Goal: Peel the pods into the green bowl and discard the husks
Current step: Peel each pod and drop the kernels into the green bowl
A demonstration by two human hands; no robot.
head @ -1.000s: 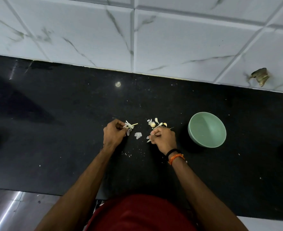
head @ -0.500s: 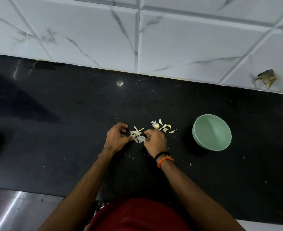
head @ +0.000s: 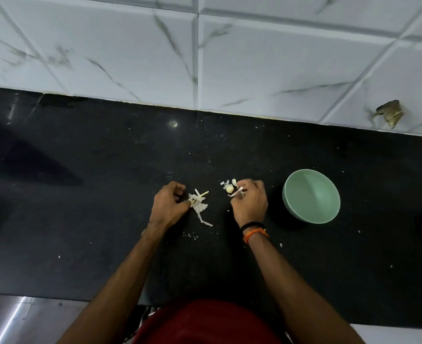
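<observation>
Left hand [head: 168,206] pinching papery husks [head: 198,203] above black worktop [head: 81,219]; right hand [head: 249,202] pinching husk scraps beside a pale peeled clove [head: 229,188]. Green bowl [head: 311,196] just right, apart.

Light is dim and even. A small glare spot [head: 172,124] shines on the black desk [head: 81,194], with soft shadows at its left. The wall tiles [head: 130,45] bend at the edges, slightly blurred.
</observation>
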